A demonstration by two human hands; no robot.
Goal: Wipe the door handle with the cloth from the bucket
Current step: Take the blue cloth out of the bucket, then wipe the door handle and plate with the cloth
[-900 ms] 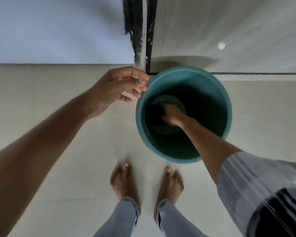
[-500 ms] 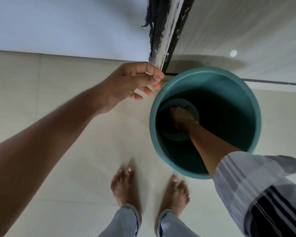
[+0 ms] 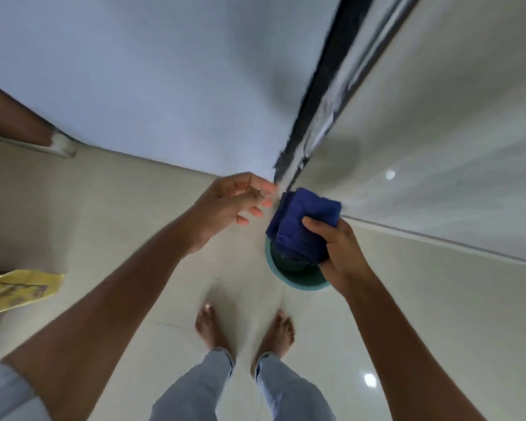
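Cloth (image 3: pixel 301 226) found folded, clamped in right hand (image 3: pixel 343 253) directly above bucket (image 3: pixel 298 276). Left hand (image 3: pixel 231 205) empty, fingers spread, just left of cloth, not touching. Door handle not in view; door frame (image 3: pixel 313 117) rising beyond bucket, nearer right hand.

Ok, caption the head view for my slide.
Right hand lifts blue cloth above bucket; left hand open beside it.

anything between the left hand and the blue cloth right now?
Nothing. In the head view only bare floor tile shows in the gap between the open left hand and the blue cloth, held by the right hand.
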